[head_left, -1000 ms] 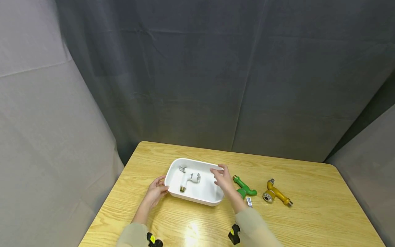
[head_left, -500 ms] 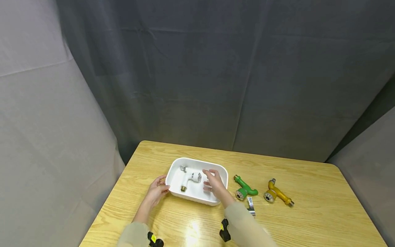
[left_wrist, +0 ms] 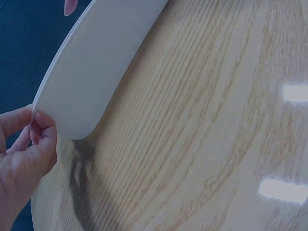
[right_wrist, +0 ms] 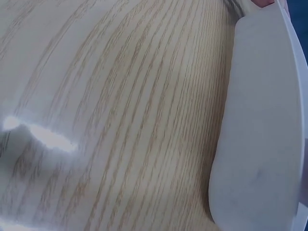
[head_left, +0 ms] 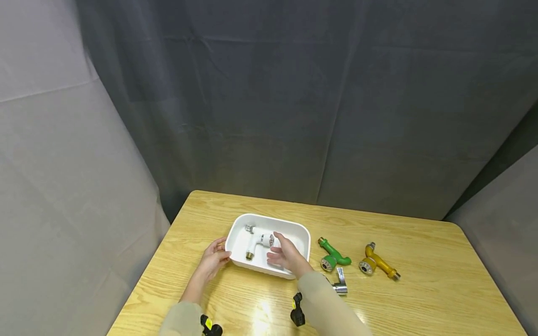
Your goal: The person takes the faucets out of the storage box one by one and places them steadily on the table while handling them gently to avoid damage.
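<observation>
A white plastic tray (head_left: 294,230) lies on the wooden table with a white tap (head_left: 254,242) inside it. This tap has a round knob, a brass threaded end and a chrome tip. My left hand (head_left: 213,261) grips the tray's left end; in the left wrist view, the thumb and fingers of that hand (left_wrist: 26,154) pinch the rim of the tray (left_wrist: 96,72). Over the tray's right half is my right hand (head_left: 287,257), its fingers extended beside the tap's knob. Whether it touches the knob cannot be told. The right wrist view shows mostly the tray's outer wall (right_wrist: 264,125).
Right of the tray lie a green tap (head_left: 335,254) and a yellow tap (head_left: 378,263). A chrome tap (head_left: 341,283) is partly hidden by my right sleeve (head_left: 325,298). Dark curtains (head_left: 269,102) hang behind the wooden table (head_left: 441,266).
My right hand has moved left from the tray's right rim to beside the white tap's knob. More of the chrome tap now shows. My left hand stays at the tray's left end.
</observation>
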`<state>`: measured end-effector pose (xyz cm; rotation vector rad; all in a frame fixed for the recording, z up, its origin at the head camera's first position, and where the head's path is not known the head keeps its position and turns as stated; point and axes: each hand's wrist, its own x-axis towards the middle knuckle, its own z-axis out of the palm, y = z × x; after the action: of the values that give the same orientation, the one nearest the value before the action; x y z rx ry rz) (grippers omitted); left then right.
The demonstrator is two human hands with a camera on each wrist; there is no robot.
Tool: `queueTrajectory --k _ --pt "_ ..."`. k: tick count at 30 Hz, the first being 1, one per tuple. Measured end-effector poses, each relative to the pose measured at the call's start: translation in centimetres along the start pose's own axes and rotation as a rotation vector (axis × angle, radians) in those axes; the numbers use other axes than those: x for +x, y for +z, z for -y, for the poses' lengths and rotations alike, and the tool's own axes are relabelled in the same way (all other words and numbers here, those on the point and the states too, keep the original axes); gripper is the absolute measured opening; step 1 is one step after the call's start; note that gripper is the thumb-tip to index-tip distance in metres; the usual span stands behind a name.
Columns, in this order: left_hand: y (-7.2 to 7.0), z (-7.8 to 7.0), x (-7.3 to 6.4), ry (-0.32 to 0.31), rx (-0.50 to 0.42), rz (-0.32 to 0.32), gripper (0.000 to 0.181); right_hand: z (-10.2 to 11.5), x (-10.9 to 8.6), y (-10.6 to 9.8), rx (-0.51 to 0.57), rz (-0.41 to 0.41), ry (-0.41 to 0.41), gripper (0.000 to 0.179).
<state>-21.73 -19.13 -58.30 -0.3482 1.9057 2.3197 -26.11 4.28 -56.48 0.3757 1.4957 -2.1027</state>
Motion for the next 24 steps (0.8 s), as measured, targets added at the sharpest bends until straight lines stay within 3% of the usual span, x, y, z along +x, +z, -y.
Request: queueTrajectory --k 6,13,20,24 --pt "0.1 0.0 -0.2 0.018 0.016 -0.012 0.056 0.2 -0.4 0.5 0.056 0.024 0.048 0.073" --pt "0.0 0.0 -0.2 0.024 0.012 -0.003 0.056 -0.7 1.7 0.1 0.064 0.048 0.072 0.088" --pt "-0.1 0.0 -0.1 0.016 0.007 0.007 0.057 -0.2 0.8 1.1 -0.008 0.041 0.075 0.065" --pt "-0.1 0.0 -0.1 0.015 0.005 0.002 0.057 0.0 0.5 1.3 -0.032 0.055 0.065 0.063"
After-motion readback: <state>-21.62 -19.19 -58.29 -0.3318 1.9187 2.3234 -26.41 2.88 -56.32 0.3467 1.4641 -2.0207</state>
